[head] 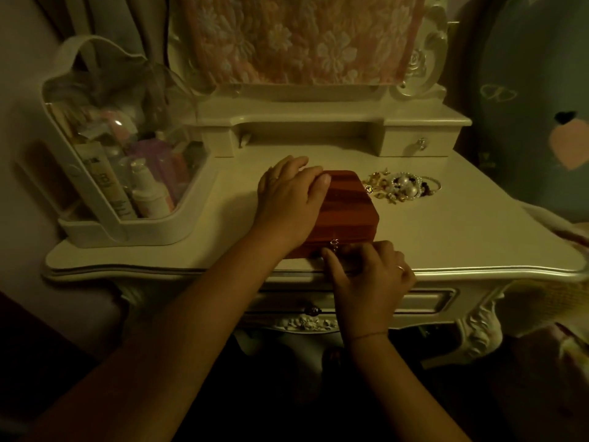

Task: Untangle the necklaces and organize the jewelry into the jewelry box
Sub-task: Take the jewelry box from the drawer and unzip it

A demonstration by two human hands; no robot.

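Centrally, a closed red jewelry box [347,202] sits on a cream dressing table [446,237], its contents hidden under the lid. The left hand [287,199] lies flat on the lid with straight fingers, covering the box's left side. The right hand [369,275] curls at the small metal clasp [334,243] on the box's front; whether it pinches the clasp is unclear. Just right of the box lies a tangled heap of jewelry [401,186], pearls and gold. Left of the box, a clear-lidded organizer [127,173] holds blurred bottles and tubes.
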